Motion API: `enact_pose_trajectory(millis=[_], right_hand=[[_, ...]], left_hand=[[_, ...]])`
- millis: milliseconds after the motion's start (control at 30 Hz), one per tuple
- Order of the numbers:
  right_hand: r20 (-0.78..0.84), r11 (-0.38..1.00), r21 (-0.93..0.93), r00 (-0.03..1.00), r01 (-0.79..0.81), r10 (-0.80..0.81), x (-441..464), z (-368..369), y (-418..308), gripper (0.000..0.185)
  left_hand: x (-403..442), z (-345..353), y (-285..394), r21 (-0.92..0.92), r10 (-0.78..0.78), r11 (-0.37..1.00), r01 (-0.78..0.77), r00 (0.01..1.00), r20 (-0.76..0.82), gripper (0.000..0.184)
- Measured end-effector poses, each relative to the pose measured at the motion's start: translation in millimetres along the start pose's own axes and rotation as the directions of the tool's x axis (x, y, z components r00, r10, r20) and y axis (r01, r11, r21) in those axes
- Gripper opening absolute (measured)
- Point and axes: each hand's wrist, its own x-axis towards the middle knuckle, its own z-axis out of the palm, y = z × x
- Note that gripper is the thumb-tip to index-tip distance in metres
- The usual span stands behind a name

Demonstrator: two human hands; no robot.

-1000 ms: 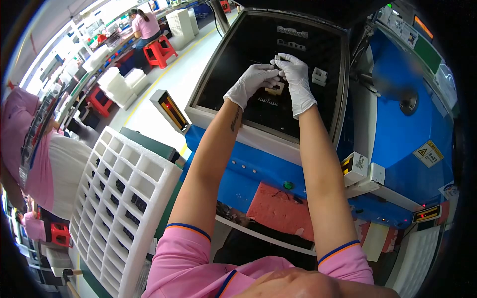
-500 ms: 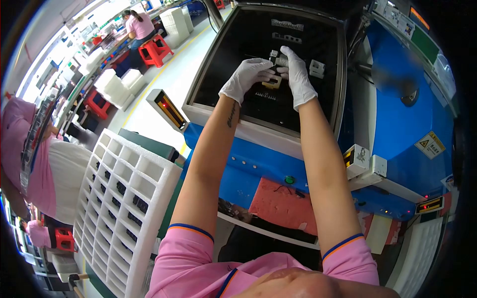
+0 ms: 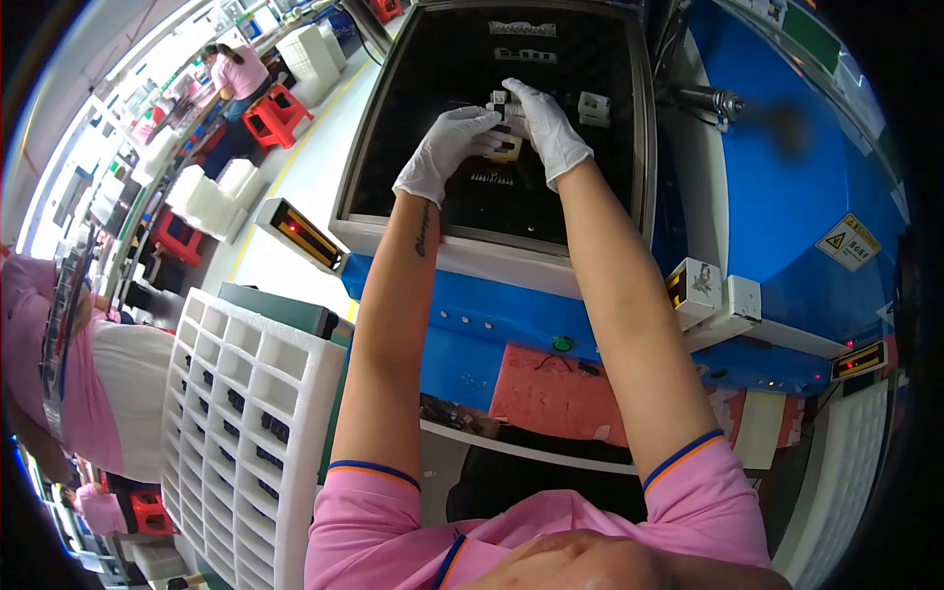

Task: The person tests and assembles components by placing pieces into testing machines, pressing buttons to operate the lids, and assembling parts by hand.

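Note:
Both my hands wear white gloves and meet over a small fixture on the black machine bed [image 3: 393,187]. My left hand [image 3: 447,149] comes in from the left, its fingertips pressed together at a small dark part I cannot make out. From the right, my right hand [image 3: 547,130] closes round the same spot, thumb uppermost and fingers curled. A small pale metal block [image 3: 500,97] shows just beyond the fingertips. Below them sits a cream-coloured block [image 3: 505,149], partly covered by my fingers. To the right of my right hand stands a white block [image 3: 594,108].
A white foam tray [image 3: 329,413] with dark parts in its compartments leans at my left. Sensor posts [image 3: 300,234] flank the blue machine front, which has a green button [image 3: 561,344]. A red pad [image 3: 551,393] lies below. Co-workers [image 3: 236,74] are at the left.
The view has shifted, so the bed and both hands appear further left and slightly higher. My hands stay together at the fixture, with little change in their grip.

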Motion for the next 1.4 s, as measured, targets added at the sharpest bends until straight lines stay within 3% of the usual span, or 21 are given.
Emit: enact_pose_trajectory(millis=[100,300,433,533,700,800,933,1033,1167,1400], right_hand=[[0.035,0.986,-0.114,0.992,0.124,-0.121,10,-3,7,0.026],[0.026,0.983,-0.015,0.983,0.183,-0.183,15,-3,2,0.020],[0.076,0.979,-0.076,0.980,0.189,-0.184,12,-1,2,0.022],[0.092,0.965,-0.152,0.976,0.211,-0.199,7,1,-1,0.022],[0.062,0.955,-0.234,0.983,0.181,-0.171,8,2,-2,0.025],[0.047,0.960,-0.253,0.992,0.121,-0.113,8,2,-4,0.026],[0.072,0.909,-0.346,0.973,0.230,-0.219,24,-2,3,0.026],[0.122,0.586,-0.693,0.869,0.420,-0.479,39,-3,18,0.027],[0.129,0.486,-0.746,0.815,0.455,-0.565,35,-3,17,0.032],[0.088,0.450,-0.783,0.794,0.429,-0.602,35,-2,17,0.029]], left_hand=[[1,-3,-5,-0.012,-0.012,1.000,0.012,1.000,0.017,0.025],[0,3,3,-0.092,-0.027,0.995,0.025,1.000,-0.013,0.037],[-1,4,5,-0.049,-0.179,0.984,0.173,0.972,-0.150,0.048],[-1,5,3,0.087,-0.073,0.992,0.087,0.985,-0.157,0.051],[-2,7,6,0.085,-0.049,0.995,0.062,0.989,-0.138,0.047],[-3,7,8,0.058,-0.060,0.996,0.073,0.978,-0.201,0.051],[6,-1,4,-0.080,-0.072,0.995,0.060,0.985,-0.159,0.060],[4,-2,6,-0.093,-0.061,0.994,0.052,0.993,-0.100,0.068],[4,0,9,-0.096,-0.028,0.995,0.024,0.999,-0.036,0.075],[0,2,12,-0.088,0.003,0.996,-0.006,1.000,-0.026,0.081]])
